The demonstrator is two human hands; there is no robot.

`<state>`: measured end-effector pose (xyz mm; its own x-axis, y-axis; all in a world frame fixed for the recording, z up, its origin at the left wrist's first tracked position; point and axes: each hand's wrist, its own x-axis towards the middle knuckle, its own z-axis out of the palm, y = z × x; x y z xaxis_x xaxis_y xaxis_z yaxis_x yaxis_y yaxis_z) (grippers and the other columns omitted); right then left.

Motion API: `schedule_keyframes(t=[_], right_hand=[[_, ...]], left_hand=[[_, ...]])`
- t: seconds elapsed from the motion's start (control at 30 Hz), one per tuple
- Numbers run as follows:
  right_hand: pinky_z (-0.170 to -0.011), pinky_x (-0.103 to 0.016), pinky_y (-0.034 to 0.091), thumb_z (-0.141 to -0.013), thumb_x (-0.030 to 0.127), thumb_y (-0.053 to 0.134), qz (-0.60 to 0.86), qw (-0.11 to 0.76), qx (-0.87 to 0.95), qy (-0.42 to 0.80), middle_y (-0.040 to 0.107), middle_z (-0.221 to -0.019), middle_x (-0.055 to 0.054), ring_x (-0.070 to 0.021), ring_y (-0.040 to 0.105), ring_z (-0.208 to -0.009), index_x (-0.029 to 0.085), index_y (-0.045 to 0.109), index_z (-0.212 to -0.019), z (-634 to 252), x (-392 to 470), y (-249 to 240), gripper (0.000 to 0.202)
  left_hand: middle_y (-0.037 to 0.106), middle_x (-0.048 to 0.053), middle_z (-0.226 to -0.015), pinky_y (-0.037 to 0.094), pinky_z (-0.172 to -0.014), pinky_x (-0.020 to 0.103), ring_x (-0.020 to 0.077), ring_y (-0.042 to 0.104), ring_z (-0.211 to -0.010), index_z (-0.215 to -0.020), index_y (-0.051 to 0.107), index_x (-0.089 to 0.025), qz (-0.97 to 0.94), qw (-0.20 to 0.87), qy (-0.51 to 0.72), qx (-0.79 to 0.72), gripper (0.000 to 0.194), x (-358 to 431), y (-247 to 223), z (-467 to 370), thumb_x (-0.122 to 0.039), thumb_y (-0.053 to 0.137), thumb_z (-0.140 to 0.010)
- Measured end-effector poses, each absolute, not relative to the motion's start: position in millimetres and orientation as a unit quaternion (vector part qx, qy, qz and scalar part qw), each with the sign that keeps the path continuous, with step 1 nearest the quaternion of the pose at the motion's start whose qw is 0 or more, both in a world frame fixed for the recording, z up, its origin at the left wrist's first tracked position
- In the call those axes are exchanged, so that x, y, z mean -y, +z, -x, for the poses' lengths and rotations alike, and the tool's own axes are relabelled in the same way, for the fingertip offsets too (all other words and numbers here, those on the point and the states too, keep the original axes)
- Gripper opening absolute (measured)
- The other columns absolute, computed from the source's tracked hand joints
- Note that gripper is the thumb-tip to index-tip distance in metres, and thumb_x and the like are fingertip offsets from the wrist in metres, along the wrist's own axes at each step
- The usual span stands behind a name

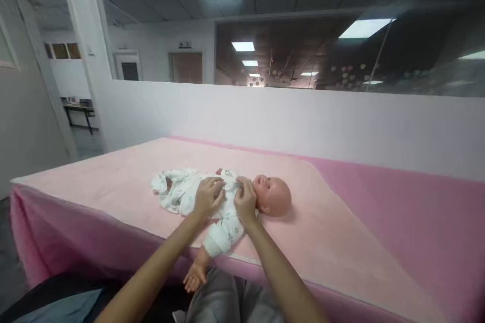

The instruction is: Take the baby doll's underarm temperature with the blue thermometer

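A bald baby doll (275,196) lies on its back on the pink-covered table, its head to the right and its legs to the left. It wears a white patterned outfit (227,229). My left hand (209,196) is closed at the front of the outfit, over the doll's belly. Close to the doll's chin, my right hand (245,199) pinches the cloth at the upper chest. One doll arm (197,270) hangs over the table's near edge.
The table carries a light pink sheet (322,242) over a darker pink cover (424,197). A white wall (284,116) with a window above stands behind it. An open doorway is at the left.
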<state>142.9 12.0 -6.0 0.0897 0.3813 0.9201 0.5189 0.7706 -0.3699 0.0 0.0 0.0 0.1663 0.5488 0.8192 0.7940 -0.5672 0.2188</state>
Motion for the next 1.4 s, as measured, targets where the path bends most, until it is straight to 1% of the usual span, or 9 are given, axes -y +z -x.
schedule_keyframes(t=[0.23, 0.5, 0.63, 0.77, 0.83, 0.9, 1.13, 1.27, 1.4], right_hand=[[-0.084, -0.032, 0.047, -0.081, 0.007, 0.034, 0.359, 0.649, 0.669, -0.048, 0.063, -0.096, -0.007, -0.0169, 0.058, -0.094, 0.017, 0.057, -0.1, -144.8, -12.0, -5.0, 0.032], [-0.087, -0.032, 0.046, -0.079, 0.005, 0.031, 0.354, 0.648, 0.672, -0.063, 0.062, -0.101, -0.007, -0.0166, 0.056, -0.099, 0.017, 0.056, -0.104, -143.7, -10.5, -3.3, 0.037], [-0.088, -0.034, 0.045, -0.075, 0.004, 0.034, 0.327, 0.617, 0.711, -0.082, 0.063, -0.102, -0.007, -0.0176, 0.056, -0.099, 0.017, 0.054, -0.107, -144.1, -7.4, -1.4, 0.04], [-0.092, -0.038, 0.04, -0.077, 0.012, 0.045, 0.301, 0.575, 0.752, -0.116, 0.064, -0.097, -0.005, -0.0191, 0.056, -0.096, 0.019, 0.057, -0.096, -143.5, -2.3, 4.3, 0.024], [-0.089, -0.038, 0.04, -0.079, 0.016, 0.049, 0.307, 0.566, 0.754, -0.129, 0.065, -0.097, -0.005, -0.0196, 0.056, -0.094, 0.02, 0.058, -0.088, -143.0, -0.8, 6.4, 0.013], [-0.086, -0.036, 0.04, -0.08, 0.018, 0.05, 0.32, 0.561, 0.751, -0.137, 0.065, -0.096, -0.004, -0.0195, 0.055, -0.093, 0.02, 0.058, -0.083, -142.8, -0.4, 7.5, 0.009], [-0.08, -0.034, 0.038, -0.086, 0.018, 0.043, 0.334, 0.533, 0.766, -0.132, 0.062, -0.089, -0.004, -0.0189, 0.052, -0.086, 0.02, 0.055, -0.081, -143.9, -1.7, 7.4, 0.012], [-0.077, -0.033, 0.037, -0.088, 0.019, 0.039, 0.344, 0.513, 0.774, -0.139, 0.059, -0.081, -0.004, -0.0184, 0.049, -0.079, 0.02, 0.051, -0.078, -142.8, -1.7, 7.6, 0.016], [-0.074, -0.033, 0.036, -0.089, 0.02, 0.036, 0.356, 0.514, 0.766, -0.149, 0.057, -0.078, -0.004, -0.0185, 0.047, -0.076, 0.02, 0.049, -0.078, -141.8, -1.9, 7.0, 0.017]], left_hand=[[0.061, 0.003, -0.085, 0.036, -0.079, 0.036, 0.0217, 0.051, -0.086, -0.086, 0.055, -0.02, 0.73, 0.123, -0.48, 0.471, 0.012, 1.5, 1.4, -1.9, -0.021, 0.047, -0.077], [0.061, 0.003, -0.082, 0.036, -0.079, 0.037, 0.0215, 0.052, -0.084, -0.08, 0.052, -0.02, 0.723, 0.141, -0.501, 0.455, 0.008, 3.5, 3.3, -2.1, -0.018, 0.046, -0.077], [0.061, 0.003, -0.082, 0.038, -0.08, 0.036, 0.0201, 0.054, -0.085, -0.083, 0.052, -0.02, 0.722, 0.122, -0.526, 0.433, 0.01, 3.1, 2.0, -2.2, -0.017, 0.044, -0.08], [0.063, 0.003, -0.086, 0.04, -0.08, 0.035, 0.0195, 0.055, -0.085, -0.089, 0.053, -0.021, 0.72, 0.103, -0.532, 0.433, 0.011, -0.2, -1.0, -0.7, -0.024, 0.044, -0.085], [0.063, 0.003, -0.089, 0.04, -0.079, 0.034, 0.0193, 0.055, -0.085, -0.092, 0.053, -0.021, 0.724, 0.1, -0.528, 0.434, 0.013, -1.5, -1.9, -0.4, -0.027, 0.044, -0.086], [0.063, 0.003, -0.09, 0.041, -0.078, 0.034, 0.019, 0.054, -0.085, -0.094, 0.054, -0.021, 0.726, 0.1, -0.524, 0.434, 0.015, -2.0, -2.0, -0.7, -0.029, 0.043, -0.087], [0.064, 0.002, -0.082, 0.04, -0.075, 0.032, 0.0178, 0.054, -0.078, -0.092, 0.058, -0.022, 0.745, 0.108, -0.498, 0.431, 0.021, -0.3, -1.2, -2.6, -0.032, 0.039, -0.09], [0.065, 0.003, -0.087, 0.039, -0.076, 0.033, 0.0184, 0.054, -0.081, -0.099, 0.058, -0.021, 0.734, 0.135, -0.496, 0.444, 0.023, -1.1, -1.7, -3.2, -0.032, 0.04, -0.09], [0.067, 0.003, -0.087, 0.038, -0.075, 0.033, 0.0185, 0.055, -0.08, -0.103, 0.058, -0.022, 0.724, 0.168, -0.485, 0.461, 0.024, -1.8, -1.3, -5.0, -0.03, 0.04, -0.09]])
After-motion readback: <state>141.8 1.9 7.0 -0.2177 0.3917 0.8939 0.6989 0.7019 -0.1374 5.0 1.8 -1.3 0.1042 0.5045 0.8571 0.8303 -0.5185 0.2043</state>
